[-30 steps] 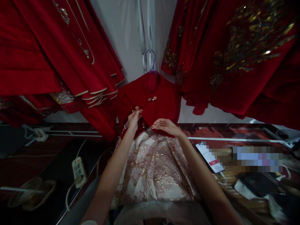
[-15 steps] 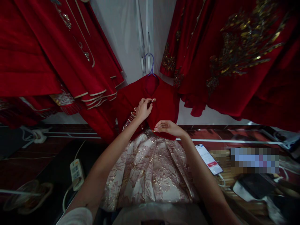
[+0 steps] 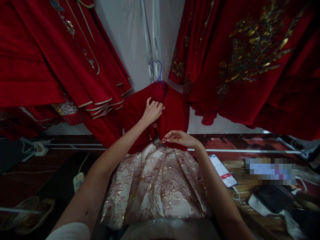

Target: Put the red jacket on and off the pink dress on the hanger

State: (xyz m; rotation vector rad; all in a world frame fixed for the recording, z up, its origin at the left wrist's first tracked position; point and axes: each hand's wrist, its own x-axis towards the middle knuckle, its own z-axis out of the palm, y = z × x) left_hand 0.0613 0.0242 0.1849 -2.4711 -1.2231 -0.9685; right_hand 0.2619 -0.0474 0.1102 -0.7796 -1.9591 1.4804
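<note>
A short red jacket (image 3: 178, 113) hangs in front of me on a purple hanger (image 3: 159, 70), over a pale pink and gold brocade skirt (image 3: 160, 186). My left hand (image 3: 152, 111) is at the upper front, fingers bent onto the cloth near the neckline, beside a beaded flower-shaped clasp (image 3: 163, 108); its fingertips are partly hidden. Low on the front, my right hand (image 3: 180, 137) pinches the edge at another beaded clasp (image 3: 163, 140). Between the hands, a middle clasp (image 3: 154, 125) shows on the left front panel.
Red embroidered garments (image 3: 37, 56) hang at left, and more with gold sequins (image 3: 252, 50) at right. A lit phone (image 3: 223, 170) on a cable lies on a slatted surface at right. At left are a power strip (image 3: 78, 181) and a plastic container (image 3: 32, 213).
My left hand has shifted from pinching the upper clasp to lying over the cloth beside it. The beaded tassel near my left wrist no longer shows. My right hand stays at the lower clasp.
</note>
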